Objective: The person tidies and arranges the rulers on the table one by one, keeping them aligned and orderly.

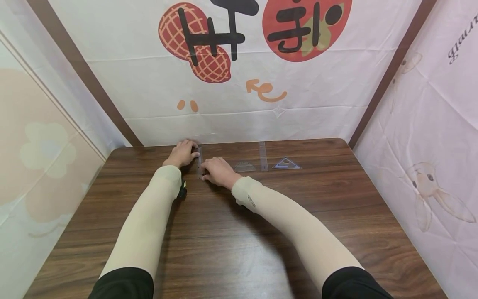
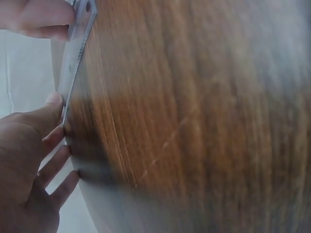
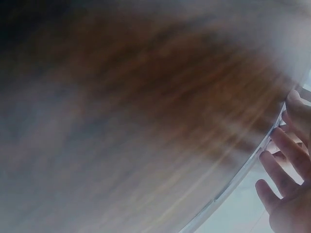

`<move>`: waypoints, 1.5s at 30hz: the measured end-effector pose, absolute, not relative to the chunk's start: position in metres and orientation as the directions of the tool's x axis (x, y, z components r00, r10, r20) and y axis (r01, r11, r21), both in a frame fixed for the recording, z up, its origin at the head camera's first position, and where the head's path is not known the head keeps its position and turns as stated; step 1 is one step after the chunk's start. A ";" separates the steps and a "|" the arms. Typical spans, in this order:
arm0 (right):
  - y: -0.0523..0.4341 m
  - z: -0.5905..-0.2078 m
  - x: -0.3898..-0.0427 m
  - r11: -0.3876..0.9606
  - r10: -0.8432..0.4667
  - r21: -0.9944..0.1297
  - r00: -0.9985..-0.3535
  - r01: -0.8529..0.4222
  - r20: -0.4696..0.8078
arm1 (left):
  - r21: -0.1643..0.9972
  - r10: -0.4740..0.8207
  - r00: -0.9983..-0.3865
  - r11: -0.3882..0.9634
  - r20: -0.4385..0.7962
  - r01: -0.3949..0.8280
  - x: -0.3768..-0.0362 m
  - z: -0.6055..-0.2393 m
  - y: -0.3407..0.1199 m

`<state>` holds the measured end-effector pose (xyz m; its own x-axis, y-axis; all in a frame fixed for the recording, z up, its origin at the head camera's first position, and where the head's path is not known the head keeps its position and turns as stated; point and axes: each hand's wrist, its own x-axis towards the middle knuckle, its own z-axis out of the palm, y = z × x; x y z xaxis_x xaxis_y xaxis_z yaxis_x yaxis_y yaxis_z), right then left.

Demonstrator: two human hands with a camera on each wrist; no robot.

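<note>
A clear plastic ruler [image 1: 200, 162] lies on the dark wooden table [image 1: 239, 236] near its far edge, running away from me. My left hand [image 1: 183, 153] rests at the ruler's far end, thumb tip against it. In the left wrist view the ruler [image 2: 75, 58] is a thin strip; the left hand [image 2: 34, 155] has its thumb on one end and its straight fingers spread beside it. My right hand [image 1: 218, 171] lies at the ruler's near end, on the right side. The right wrist view is blurred; the right hand [image 3: 286, 179] shows straight spread fingers touching the ruler's edge [image 3: 243, 170].
To the right on the table lie a clear protractor [image 1: 245, 167], a second clear ruler [image 1: 263, 156] and a small set square [image 1: 286, 163]. Printed fabric walls close in the table at the back and on both sides.
</note>
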<state>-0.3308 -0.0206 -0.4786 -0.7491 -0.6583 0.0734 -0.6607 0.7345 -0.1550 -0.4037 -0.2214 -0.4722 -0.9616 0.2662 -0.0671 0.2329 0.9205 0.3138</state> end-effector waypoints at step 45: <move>-0.026 -0.472 -0.322 0.794 -0.583 -0.211 -0.813 -0.570 0.003 | 0.774 0.154 -0.985 0.632 -0.078 0.037 -0.390 -0.480 -0.256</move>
